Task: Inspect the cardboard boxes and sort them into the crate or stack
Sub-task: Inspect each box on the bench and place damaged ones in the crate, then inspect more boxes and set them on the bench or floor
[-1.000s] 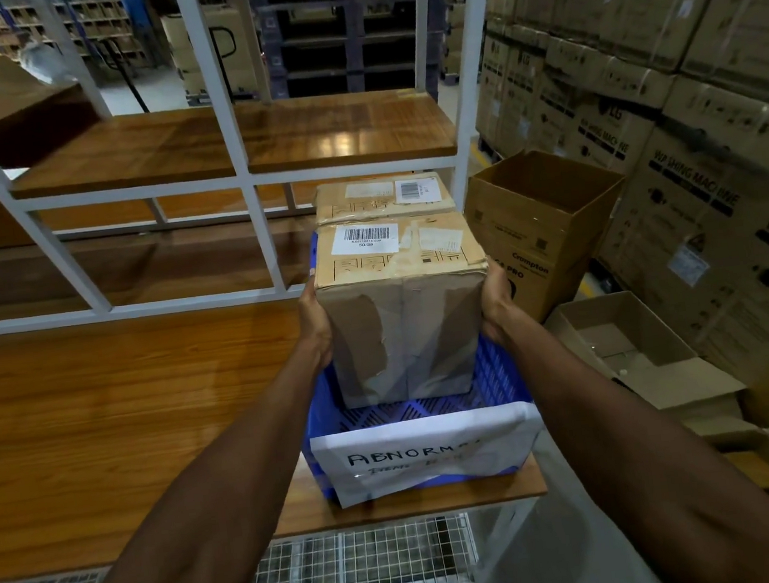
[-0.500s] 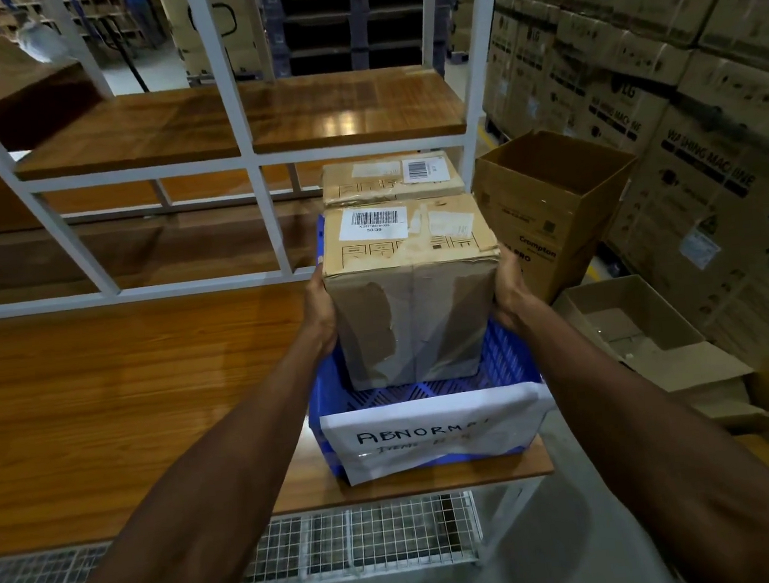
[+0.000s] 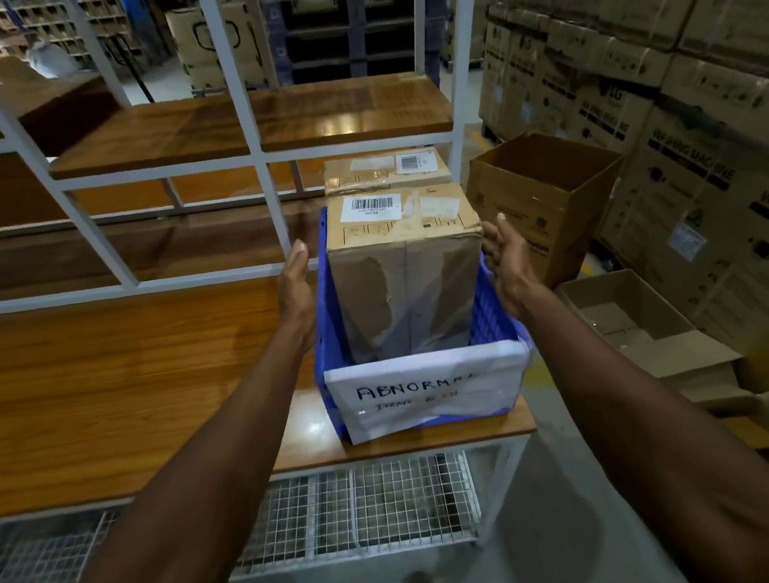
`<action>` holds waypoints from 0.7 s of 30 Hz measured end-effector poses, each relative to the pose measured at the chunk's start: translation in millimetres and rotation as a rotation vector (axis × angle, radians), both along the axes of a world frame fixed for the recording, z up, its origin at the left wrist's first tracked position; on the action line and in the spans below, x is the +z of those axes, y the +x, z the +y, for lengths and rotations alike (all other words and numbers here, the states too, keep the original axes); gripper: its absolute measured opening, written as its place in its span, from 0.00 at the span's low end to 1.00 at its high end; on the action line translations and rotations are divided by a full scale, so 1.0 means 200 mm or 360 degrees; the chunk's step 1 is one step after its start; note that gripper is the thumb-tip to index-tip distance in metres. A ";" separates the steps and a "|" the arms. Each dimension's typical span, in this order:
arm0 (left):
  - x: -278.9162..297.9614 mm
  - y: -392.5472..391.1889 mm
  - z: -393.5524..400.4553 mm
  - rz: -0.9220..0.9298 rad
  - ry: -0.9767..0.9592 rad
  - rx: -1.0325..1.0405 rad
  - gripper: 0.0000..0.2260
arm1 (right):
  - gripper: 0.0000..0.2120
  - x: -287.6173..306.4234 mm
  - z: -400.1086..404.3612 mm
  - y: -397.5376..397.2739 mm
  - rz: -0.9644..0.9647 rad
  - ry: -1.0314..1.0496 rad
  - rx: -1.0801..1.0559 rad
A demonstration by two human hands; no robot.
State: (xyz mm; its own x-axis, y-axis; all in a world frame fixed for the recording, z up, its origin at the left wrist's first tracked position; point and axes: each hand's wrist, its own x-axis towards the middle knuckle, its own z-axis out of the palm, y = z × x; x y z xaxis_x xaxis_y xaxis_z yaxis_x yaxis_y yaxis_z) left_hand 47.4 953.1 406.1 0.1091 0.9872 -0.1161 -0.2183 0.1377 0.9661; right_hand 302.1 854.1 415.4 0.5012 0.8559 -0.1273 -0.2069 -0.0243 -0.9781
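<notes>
A torn cardboard box (image 3: 408,284) with a barcode label on top stands upright inside the blue crate (image 3: 489,313), which carries a white paper sign reading "ABNORMAL". A second cardboard box (image 3: 384,171) stands behind it at the far end of the crate. My left hand (image 3: 296,291) hovers just left of the torn box with fingers straight, apart from it. My right hand (image 3: 508,264) is held open just right of the box, also off its side.
The crate sits at the right end of a wooden table (image 3: 112,381) framed by white metal posts (image 3: 260,162). An open empty carton (image 3: 548,198) and flattened cartons (image 3: 637,317) lie on the floor to the right, before stacked washing-machine boxes (image 3: 706,124).
The torn box went down into the crate and both hands have let go of its sides, drawing slightly apart from it.
</notes>
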 end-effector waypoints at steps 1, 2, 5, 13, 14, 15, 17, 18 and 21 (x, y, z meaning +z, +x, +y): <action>0.01 -0.02 -0.06 0.0020 0.0058 0.0032 0.21 | 0.29 0.01 -0.05 -0.02 -0.0012 0.0018 -0.0014; 0.01 -0.04 -0.11 0.0063 0.0127 0.0059 0.21 | 0.28 0.01 -0.10 -0.04 -0.0014 0.0033 -0.0041; 0.02 -0.10 -0.28 0.0152 0.0281 0.0169 0.17 | 0.26 0.02 -0.26 -0.11 0.0001 0.0076 -0.0110; 0.02 -0.19 -0.50 0.0053 0.0460 -0.0008 0.23 | 0.19 0.01 -0.61 -0.31 -0.0001 0.0148 -0.0398; 0.01 -0.19 -0.50 0.0016 0.0460 -0.0058 0.22 | 0.19 0.01 -0.64 -0.35 0.0002 0.0164 -0.0434; 0.00 -0.20 -0.49 -0.0018 0.0454 -0.0104 0.21 | 0.20 0.00 -0.67 -0.39 -0.0012 0.0161 -0.0479; 0.00 -0.23 -0.52 -0.0035 0.0453 -0.0218 0.22 | 0.20 -0.02 -0.74 -0.48 -0.0043 0.0156 -0.0557; -0.01 -0.25 -0.54 -0.0030 0.0457 -0.0278 0.22 | 0.20 -0.05 -0.78 -0.53 -0.0032 0.0150 -0.0617; -0.07 -0.36 -0.60 -0.0053 0.0471 -0.0468 0.18 | 0.18 -0.12 -0.90 -0.73 -0.0016 0.0119 -0.0844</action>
State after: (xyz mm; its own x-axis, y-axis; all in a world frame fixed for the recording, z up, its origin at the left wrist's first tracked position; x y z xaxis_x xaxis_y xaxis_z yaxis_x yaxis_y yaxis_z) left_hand -24.0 833.6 391.6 0.3900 0.9037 0.1766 -0.2433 -0.0838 0.9663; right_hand 155.4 673.2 392.2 0.8683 0.4913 -0.0685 -0.1623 0.1510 -0.9751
